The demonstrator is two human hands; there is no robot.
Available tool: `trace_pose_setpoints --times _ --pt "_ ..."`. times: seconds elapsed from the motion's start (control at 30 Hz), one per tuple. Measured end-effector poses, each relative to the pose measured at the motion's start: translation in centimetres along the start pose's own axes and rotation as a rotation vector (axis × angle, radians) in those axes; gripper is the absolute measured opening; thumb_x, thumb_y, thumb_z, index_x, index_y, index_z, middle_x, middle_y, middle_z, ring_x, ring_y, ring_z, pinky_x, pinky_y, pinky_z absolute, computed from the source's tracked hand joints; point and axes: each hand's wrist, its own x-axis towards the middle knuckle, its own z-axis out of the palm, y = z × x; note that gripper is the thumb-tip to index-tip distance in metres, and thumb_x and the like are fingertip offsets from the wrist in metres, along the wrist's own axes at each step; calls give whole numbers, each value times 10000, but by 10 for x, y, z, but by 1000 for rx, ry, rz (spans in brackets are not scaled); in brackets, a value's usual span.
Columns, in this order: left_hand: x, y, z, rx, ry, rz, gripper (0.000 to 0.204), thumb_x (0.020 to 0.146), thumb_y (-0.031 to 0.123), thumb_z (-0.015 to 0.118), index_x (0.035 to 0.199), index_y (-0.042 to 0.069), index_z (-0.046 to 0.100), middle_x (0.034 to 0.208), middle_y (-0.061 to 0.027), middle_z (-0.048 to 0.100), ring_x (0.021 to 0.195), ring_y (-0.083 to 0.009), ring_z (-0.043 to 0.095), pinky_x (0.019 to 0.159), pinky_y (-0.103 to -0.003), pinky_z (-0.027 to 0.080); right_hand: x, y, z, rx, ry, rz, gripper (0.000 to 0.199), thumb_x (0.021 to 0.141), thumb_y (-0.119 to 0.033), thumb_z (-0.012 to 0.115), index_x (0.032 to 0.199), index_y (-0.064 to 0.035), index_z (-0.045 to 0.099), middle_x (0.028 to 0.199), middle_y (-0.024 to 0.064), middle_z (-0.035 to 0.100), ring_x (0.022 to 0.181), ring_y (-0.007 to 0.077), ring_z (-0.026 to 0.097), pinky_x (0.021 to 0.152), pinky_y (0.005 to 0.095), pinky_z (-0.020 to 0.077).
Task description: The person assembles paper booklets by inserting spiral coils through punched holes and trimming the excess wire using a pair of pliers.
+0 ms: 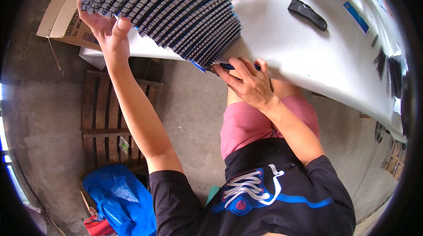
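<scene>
A white table [308,55] spans the upper right. On it lies a black stapler [307,14]. Left of the table sits a cardboard box [66,15]; below it, a wooden pallet [103,121] and blue plastic bag [121,200].

Head-worn fisheye, looking down, close above table [308,59]

Fanned stack of spiral-bound notebooks [172,9] filling the table's [308,55] 11 o'clock edge, bare white tabletop open toward 1 o'clock, black handheld tool, perhaps a stapler [307,14], at 1 o'clock, binding coils [390,70] crowding 3 o'clock, wooden pallet [112,117] below at 9 o'clock.
</scene>
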Motion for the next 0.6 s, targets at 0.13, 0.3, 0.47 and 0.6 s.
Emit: trace_pose_setpoints --times 0.13,0.3,0.47,0.6 --pt "1 0 0 -33 -4 8 991 637 312 844 1395 169 222 1301 -73 409 1200 -223 422 1008 -371 371 1 -1 -1 124 3 44 474 759 -168 634 1211 -299 575 1079 -12 500 908 129 546 788 372 337" --pt "0 -5 -3 -48 8 23 973 645 299 841 1388 158 230 1309 -75 400 1210 -224 413 1014 -370 359 3 -7 -8 249 -51 123 508 730 -156 680 1214 -267 572 1059 19 506 909 151 550 747 359 378" --pt "-1 -2 -2 -65 9 23 987 628 292 852 1386 164 235 1311 -79 394 1207 -227 420 1010 -368 375 -6 -23 -3 440 -83 291 454 758 -129 654 1195 -208 558 1015 63 519 854 194 561 675 349 413" --pt "-1 -4 -1 -60 -12 42 986 627 276 854 1388 170 237 1313 -79 390 1206 -230 425 1006 -367 388 -3 -35 2 920 26 490 328 814 -125 621 1133 -155 549 905 89 540 738 217 561 572 299 410"
